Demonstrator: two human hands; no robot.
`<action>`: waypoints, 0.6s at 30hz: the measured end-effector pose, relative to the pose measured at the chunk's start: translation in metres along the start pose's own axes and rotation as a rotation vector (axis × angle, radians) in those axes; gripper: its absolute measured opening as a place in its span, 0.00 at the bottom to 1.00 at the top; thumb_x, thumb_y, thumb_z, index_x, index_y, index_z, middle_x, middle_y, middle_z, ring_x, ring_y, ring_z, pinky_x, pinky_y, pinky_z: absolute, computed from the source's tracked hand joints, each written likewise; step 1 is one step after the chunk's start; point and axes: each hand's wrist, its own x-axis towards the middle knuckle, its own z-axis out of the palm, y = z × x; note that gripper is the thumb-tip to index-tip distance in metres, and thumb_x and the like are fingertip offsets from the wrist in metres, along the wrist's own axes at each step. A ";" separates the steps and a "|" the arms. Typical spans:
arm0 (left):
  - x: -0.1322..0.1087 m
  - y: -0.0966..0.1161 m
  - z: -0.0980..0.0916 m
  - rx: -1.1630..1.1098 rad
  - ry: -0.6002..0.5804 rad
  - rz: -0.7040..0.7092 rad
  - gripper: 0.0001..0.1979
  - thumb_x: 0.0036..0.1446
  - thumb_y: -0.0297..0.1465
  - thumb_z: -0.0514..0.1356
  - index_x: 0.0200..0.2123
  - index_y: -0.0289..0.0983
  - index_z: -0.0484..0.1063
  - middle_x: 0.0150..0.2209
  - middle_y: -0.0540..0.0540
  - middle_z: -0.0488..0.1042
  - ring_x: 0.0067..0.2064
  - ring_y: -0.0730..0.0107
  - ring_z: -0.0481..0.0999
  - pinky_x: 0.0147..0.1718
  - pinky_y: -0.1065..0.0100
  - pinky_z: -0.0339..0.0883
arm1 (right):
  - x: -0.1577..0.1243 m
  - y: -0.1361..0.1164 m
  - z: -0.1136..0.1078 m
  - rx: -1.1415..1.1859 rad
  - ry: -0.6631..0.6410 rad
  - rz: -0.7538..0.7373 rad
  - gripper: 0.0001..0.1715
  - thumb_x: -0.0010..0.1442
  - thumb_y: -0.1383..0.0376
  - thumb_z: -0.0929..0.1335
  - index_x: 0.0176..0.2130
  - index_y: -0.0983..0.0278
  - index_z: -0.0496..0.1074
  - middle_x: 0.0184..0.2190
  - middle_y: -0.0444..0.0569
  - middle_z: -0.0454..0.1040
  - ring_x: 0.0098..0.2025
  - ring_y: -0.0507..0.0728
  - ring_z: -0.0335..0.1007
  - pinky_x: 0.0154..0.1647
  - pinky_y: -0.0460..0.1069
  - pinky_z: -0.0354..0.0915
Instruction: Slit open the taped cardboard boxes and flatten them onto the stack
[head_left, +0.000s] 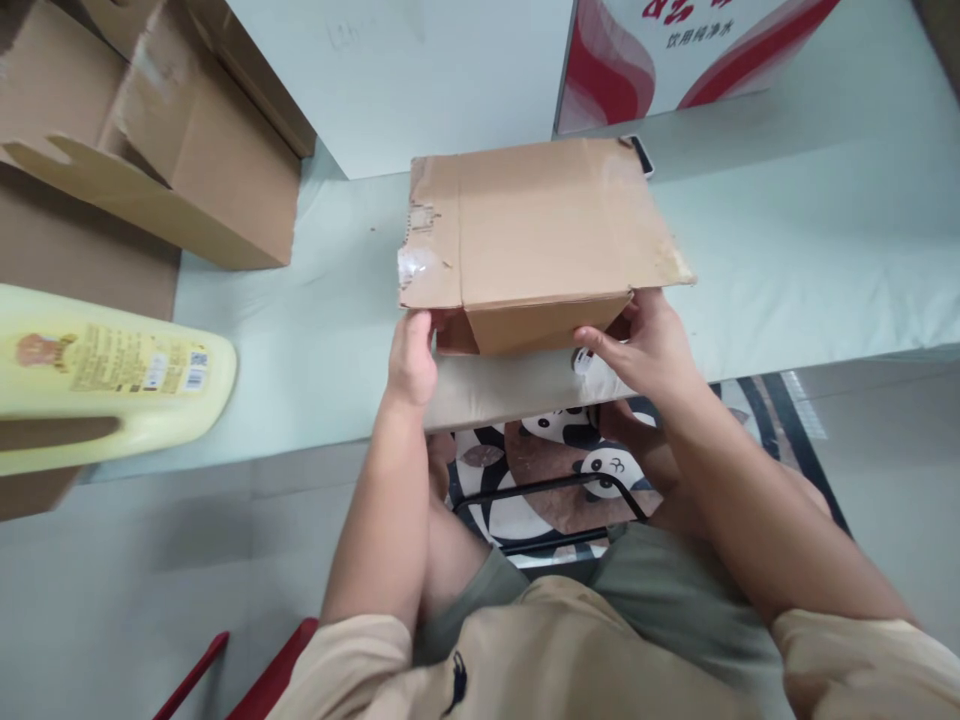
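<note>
The red-and-white carton (675, 72) reads "饮用纯净水" beneath cut-off red characters (686, 10).

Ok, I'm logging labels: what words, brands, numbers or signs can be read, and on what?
"饮用纯净水": white-and-red box.
Larger red characters above: cut off, unreadable.
Yellow plastic jug: label too small.
White panel: faint marks, illegible.
Brown cardboard box, centre: marking too blurred.
Tan shirt: dark emblem, unclear.
</note>
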 end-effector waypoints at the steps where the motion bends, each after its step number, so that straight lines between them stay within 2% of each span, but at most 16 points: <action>1: 0.000 0.000 0.001 -0.013 -0.035 -0.015 0.25 0.54 0.57 0.63 0.36 0.40 0.79 0.45 0.41 0.82 0.65 0.46 0.73 0.69 0.50 0.63 | 0.000 0.000 0.000 0.032 -0.003 0.004 0.43 0.51 0.36 0.76 0.53 0.58 0.65 0.46 0.54 0.77 0.45 0.64 0.79 0.41 0.57 0.76; 3: 0.000 0.000 0.002 -0.030 -0.110 -0.039 0.27 0.53 0.58 0.63 0.40 0.41 0.79 0.47 0.41 0.82 0.66 0.46 0.72 0.69 0.51 0.62 | 0.000 -0.001 0.000 0.094 -0.032 0.004 0.42 0.51 0.37 0.76 0.52 0.58 0.65 0.46 0.54 0.78 0.47 0.64 0.80 0.43 0.57 0.77; 6: 0.001 -0.002 0.001 -0.002 -0.172 -0.005 0.27 0.54 0.58 0.62 0.42 0.43 0.79 0.48 0.42 0.81 0.64 0.48 0.73 0.68 0.54 0.62 | 0.000 -0.003 0.000 0.071 -0.015 0.009 0.38 0.51 0.40 0.77 0.50 0.58 0.65 0.44 0.53 0.78 0.43 0.62 0.79 0.40 0.56 0.77; 9: 0.002 -0.004 -0.002 0.037 -0.141 0.063 0.24 0.57 0.55 0.62 0.47 0.44 0.79 0.51 0.44 0.79 0.57 0.54 0.77 0.63 0.58 0.66 | 0.002 -0.005 -0.002 -0.036 0.142 -0.004 0.41 0.49 0.44 0.79 0.53 0.58 0.65 0.49 0.56 0.75 0.45 0.63 0.77 0.38 0.56 0.76; 12: 0.003 -0.002 -0.002 0.029 -0.076 0.048 0.23 0.56 0.52 0.63 0.46 0.43 0.79 0.44 0.44 0.79 0.45 0.60 0.79 0.50 0.63 0.72 | 0.003 -0.010 -0.008 -0.072 0.302 -0.041 0.48 0.46 0.48 0.81 0.59 0.57 0.63 0.57 0.58 0.71 0.52 0.65 0.74 0.45 0.59 0.76; 14: 0.003 0.004 0.002 0.011 -0.032 0.024 0.21 0.56 0.50 0.63 0.44 0.41 0.79 0.38 0.44 0.78 0.40 0.61 0.80 0.41 0.65 0.73 | 0.002 -0.015 -0.013 -0.022 0.345 -0.038 0.38 0.53 0.50 0.78 0.57 0.57 0.67 0.53 0.55 0.73 0.51 0.63 0.74 0.48 0.58 0.74; 16: 0.001 0.012 0.007 -0.030 0.004 0.010 0.18 0.57 0.46 0.62 0.42 0.40 0.78 0.35 0.45 0.78 0.35 0.62 0.80 0.32 0.67 0.72 | 0.001 -0.019 -0.017 0.078 0.363 -0.007 0.21 0.61 0.49 0.72 0.46 0.59 0.73 0.41 0.51 0.75 0.43 0.59 0.74 0.44 0.56 0.73; 17: 0.000 0.018 0.009 -0.060 0.005 -0.008 0.17 0.56 0.44 0.62 0.42 0.39 0.78 0.33 0.45 0.77 0.32 0.63 0.80 0.27 0.68 0.70 | 0.001 -0.020 -0.019 0.146 0.368 0.012 0.18 0.63 0.48 0.69 0.40 0.60 0.74 0.36 0.49 0.74 0.38 0.57 0.73 0.41 0.55 0.72; 18: -0.001 0.023 0.011 -0.092 -0.011 -0.042 0.17 0.54 0.42 0.61 0.42 0.39 0.77 0.31 0.46 0.76 0.27 0.65 0.78 0.22 0.68 0.67 | 0.001 -0.021 -0.020 0.223 0.372 0.029 0.20 0.64 0.48 0.68 0.34 0.61 0.73 0.31 0.48 0.72 0.34 0.55 0.71 0.39 0.54 0.70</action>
